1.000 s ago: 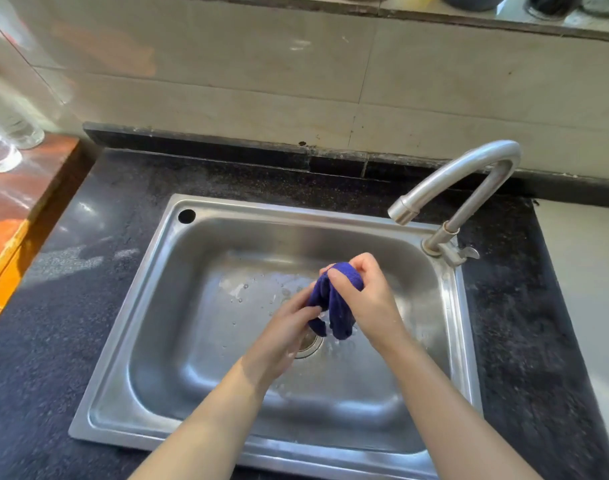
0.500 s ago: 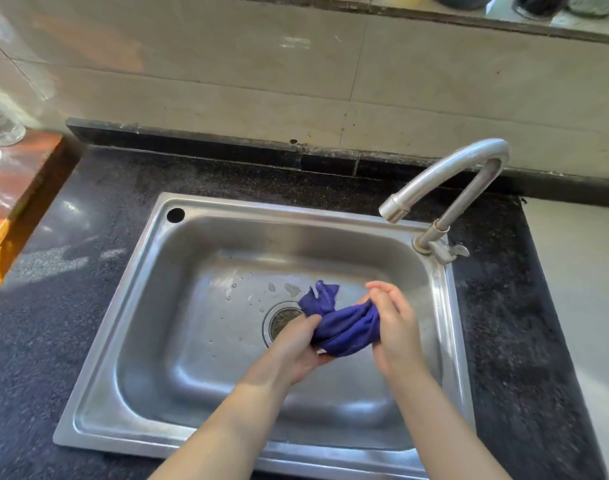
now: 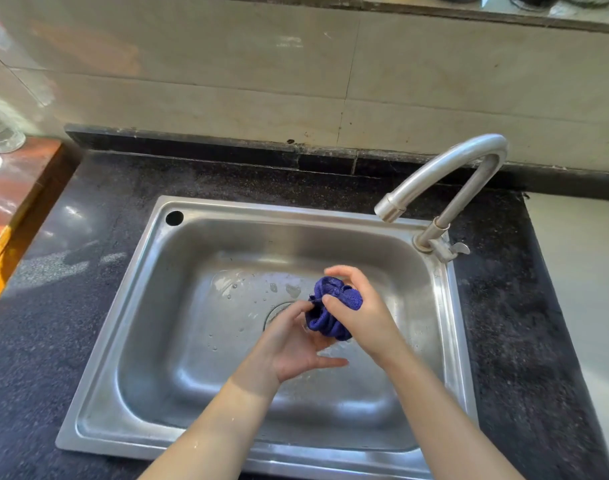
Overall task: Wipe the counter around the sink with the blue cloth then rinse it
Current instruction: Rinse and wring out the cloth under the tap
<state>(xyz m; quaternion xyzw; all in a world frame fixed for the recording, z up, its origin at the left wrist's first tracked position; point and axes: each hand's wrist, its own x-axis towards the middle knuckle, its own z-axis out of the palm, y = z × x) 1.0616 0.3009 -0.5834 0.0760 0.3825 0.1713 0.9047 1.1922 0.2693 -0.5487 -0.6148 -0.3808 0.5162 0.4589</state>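
The blue cloth (image 3: 330,308) is bunched into a ball above the middle of the steel sink (image 3: 178,334), just right of the drain (image 3: 278,311). My right hand (image 3: 360,311) grips the ball from the right, thumb and fingers wrapped round it. From below left, my left hand (image 3: 292,342) cups the cloth's lower edge with its fingers partly spread. The black counter (image 3: 71,306) surrounds the sink. No water runs from the tap (image 3: 441,174), whose spout ends above the basin's far right.
A tiled wall rises behind the counter. The tap handle (image 3: 457,249) sits at the sink's far right corner. An orange wooden surface (image 3: 8,202) with clear glass items (image 3: 1,136) lies at far left. A pale surface (image 3: 587,271) borders the counter on the right.
The cloth was pulled out lengthwise between both hands half a second ago; now it is gathered back into a tight ball, mostly in my right hand. My left hand's fingers have loosened.
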